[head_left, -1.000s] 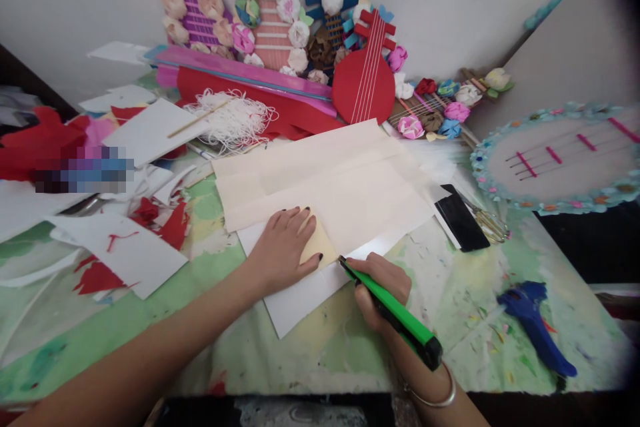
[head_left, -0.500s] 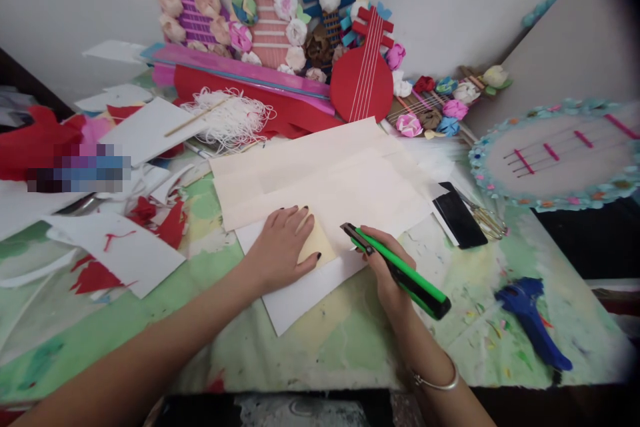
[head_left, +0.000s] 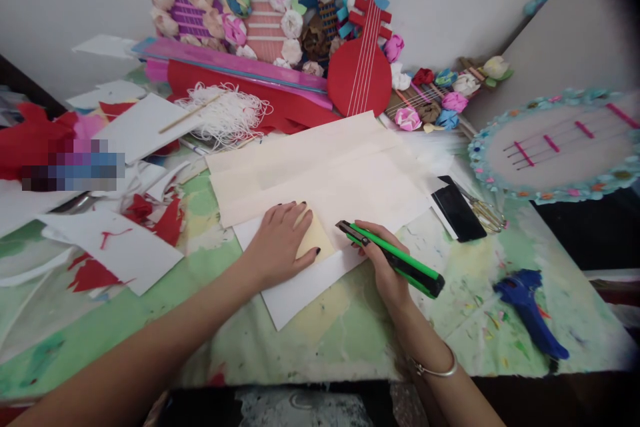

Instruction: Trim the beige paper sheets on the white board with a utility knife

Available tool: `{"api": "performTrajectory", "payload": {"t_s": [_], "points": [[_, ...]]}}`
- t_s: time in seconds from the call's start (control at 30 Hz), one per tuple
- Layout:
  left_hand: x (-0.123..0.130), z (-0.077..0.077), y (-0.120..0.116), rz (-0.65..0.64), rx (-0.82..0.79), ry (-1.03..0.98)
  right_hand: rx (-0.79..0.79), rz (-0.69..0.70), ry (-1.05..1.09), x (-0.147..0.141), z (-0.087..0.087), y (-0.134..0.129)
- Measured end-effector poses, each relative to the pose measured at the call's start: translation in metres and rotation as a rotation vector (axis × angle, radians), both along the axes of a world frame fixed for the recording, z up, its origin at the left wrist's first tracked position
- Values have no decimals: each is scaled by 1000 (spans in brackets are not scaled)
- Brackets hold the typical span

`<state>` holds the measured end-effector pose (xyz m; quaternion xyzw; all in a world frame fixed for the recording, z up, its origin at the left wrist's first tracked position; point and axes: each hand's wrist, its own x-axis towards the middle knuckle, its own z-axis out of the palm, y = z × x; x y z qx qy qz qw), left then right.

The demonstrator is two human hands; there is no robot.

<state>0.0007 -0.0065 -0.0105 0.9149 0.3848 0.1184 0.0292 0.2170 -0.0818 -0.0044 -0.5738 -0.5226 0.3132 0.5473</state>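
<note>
Here's the left hand (head_left: 277,247) palm down, fingers slightly apart, on the pale yellow piece (head_left: 317,241) by the lower edge of the cream paper (head_left: 295,163), mid-table over the white sheet (head_left: 286,301). The right hand (head_left: 386,267) has its fingers wrapped round the green cutter (head_left: 400,256), tip at the cream paper, contact impossible to tell! A clean stroke probably wants firm, flat left-hand pressure, thumb clear of the blade's line, and a light, even pull
</note>
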Motion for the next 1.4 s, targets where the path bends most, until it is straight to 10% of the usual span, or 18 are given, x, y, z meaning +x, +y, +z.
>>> {"api": "performTrajectory", "payload": {"t_s": [0.93,1.4], "points": [[0,-1,-2,-3,37,19,-127,-54,214,1,-7,-1],[7,1,-16,64,22,27,-33,-39,572,-25,67,44]]}}
